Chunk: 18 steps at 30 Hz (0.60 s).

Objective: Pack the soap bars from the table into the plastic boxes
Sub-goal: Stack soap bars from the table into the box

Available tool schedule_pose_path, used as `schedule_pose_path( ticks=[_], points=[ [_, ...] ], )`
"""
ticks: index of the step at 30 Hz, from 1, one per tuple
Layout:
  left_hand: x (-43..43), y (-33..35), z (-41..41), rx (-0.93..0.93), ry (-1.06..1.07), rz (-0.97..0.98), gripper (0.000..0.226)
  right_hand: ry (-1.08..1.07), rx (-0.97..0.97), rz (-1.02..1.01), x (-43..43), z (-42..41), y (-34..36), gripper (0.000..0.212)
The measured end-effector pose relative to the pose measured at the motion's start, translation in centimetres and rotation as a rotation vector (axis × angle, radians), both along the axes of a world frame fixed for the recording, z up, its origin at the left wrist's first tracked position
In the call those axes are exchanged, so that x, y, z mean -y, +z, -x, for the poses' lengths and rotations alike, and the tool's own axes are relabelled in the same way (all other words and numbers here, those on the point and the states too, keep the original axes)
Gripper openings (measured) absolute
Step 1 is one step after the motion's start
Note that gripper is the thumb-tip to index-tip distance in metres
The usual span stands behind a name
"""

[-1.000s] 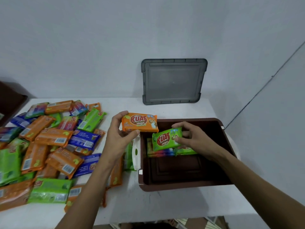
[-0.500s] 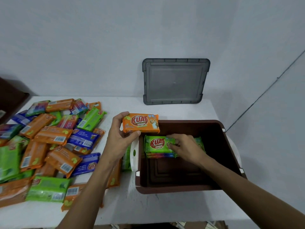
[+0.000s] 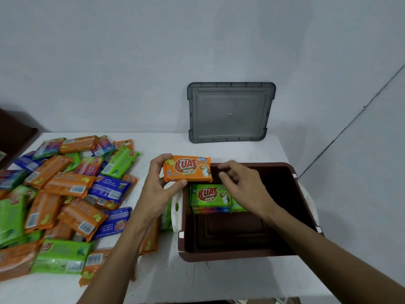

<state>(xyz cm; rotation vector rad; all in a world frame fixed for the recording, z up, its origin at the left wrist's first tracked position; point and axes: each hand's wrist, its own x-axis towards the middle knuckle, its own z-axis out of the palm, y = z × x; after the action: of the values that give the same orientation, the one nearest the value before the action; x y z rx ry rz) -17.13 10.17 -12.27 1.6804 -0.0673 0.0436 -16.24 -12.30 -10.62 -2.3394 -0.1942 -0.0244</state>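
Your left hand (image 3: 160,189) pinches an orange soap bar (image 3: 187,168) between thumb and fingers, holding it over the far left corner of the brown plastic box (image 3: 219,255). Your right hand (image 3: 243,187) hovers inside the box, fingers loosely curled around nothing, just above the green bar (image 3: 210,195) that tops a short stack at the far side. By that, packing looks barely begun: only a few bars are in, most of the box floor shows bare, and a large pile of bars (image 3: 65,194) waits on the desk (image 3: 197,279) to your left. The grey lid (image 3: 230,111) leans against the wall.
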Motion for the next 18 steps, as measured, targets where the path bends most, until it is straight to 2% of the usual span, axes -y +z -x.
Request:
schedule_pose_path(
  ticks=[3, 8, 11, 18],
  points=[
    [0.0, 0.2, 0.0, 0.0, -0.025, -0.012, 0.061, 0.026, -0.283, -0.457, -1.7, -0.6, 0.9, 0.041],
    [0.1, 0.7, -0.2, 0.041, -0.075, -0.039, 0.06, 0.013, -0.553, -0.923, -2.5, -1.0, 0.7, 0.047],
    [-0.2, 0.8, -0.5, 0.06, -0.124, -0.089, 0.061, 0.054, -0.602, -1.0, -1.7, -1.1, 0.5, 0.048],
    [0.5, 0.3, -1.2, 0.1, -0.198, -0.303, 0.067, 0.062, -0.515, -0.961, 2.1, -0.9, 0.8, 0.047]
  ],
)
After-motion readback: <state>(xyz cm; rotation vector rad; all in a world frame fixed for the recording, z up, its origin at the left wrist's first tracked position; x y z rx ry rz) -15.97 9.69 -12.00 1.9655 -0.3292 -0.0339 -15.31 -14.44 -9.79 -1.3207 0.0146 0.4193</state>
